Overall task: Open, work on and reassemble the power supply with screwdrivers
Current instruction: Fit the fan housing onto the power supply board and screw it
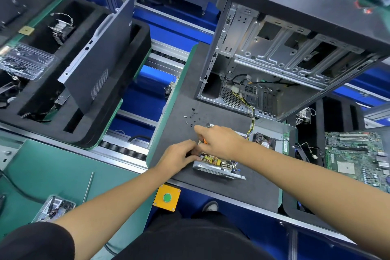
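Power supply (219, 164) open at counter (242, 188) centre, board exposed. Right hand (221, 141) grip clamped on orange screwdriver (203, 141); left hand (179, 156) fingers curled, steadying case edge at 9 o'clock. Keep driver upright, press firm. Loose screws (191, 117) at 11 o'clock.

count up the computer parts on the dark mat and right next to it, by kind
opened power supply: 1
computer case: 1
power supply cover with fan: 1
motherboard: 1
loose screws: about 8, too small to count exactly
Total: 4 parts plus the screws
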`<state>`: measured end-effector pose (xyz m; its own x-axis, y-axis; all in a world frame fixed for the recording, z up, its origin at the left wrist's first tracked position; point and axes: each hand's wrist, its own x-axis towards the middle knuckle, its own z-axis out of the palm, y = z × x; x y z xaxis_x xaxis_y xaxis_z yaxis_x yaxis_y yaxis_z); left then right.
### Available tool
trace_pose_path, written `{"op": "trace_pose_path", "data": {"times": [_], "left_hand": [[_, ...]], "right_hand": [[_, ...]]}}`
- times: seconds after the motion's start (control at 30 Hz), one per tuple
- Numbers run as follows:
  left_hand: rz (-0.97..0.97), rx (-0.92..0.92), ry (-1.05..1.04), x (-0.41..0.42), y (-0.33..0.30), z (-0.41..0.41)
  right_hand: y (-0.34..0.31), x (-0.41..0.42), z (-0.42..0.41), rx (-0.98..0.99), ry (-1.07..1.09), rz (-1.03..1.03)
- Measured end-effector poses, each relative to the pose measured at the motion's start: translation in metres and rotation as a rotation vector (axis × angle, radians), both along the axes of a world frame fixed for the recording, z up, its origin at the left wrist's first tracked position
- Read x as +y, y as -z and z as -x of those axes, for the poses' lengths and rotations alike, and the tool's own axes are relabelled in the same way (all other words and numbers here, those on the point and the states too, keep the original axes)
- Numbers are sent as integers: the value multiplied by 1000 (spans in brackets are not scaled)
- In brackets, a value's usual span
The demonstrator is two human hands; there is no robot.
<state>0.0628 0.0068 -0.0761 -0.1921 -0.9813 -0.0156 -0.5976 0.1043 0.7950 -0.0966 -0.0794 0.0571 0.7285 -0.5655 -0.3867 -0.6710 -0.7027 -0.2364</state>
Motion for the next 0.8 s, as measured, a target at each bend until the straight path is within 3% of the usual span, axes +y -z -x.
{"op": "trace_pose_path", "data": {"times": [0.13, 0.3, 0.5, 0.6, 0.7, 0.8], "left_hand": [[-27, -5, -17, 3, 1, 1], [-52, -155, -42, 3, 2, 3], [-10, -215, -1, 3, 1, 1], [-25, -242, 35, 1, -2, 1], [-84, -293, 26, -2, -3, 3], [-116, -239, -41, -3, -6, 2]], "right_hand": [[-14, -4, 1, 33, -168, 132], [-26, -9, -3, 51, -444, 30], [-22, -1, -5, 116, -437, 184], [-24, 0, -5, 108, -386, 121], [-31, -2, -6, 90, -521, 26], [-34, -2, -8, 85, -614, 54]]}}
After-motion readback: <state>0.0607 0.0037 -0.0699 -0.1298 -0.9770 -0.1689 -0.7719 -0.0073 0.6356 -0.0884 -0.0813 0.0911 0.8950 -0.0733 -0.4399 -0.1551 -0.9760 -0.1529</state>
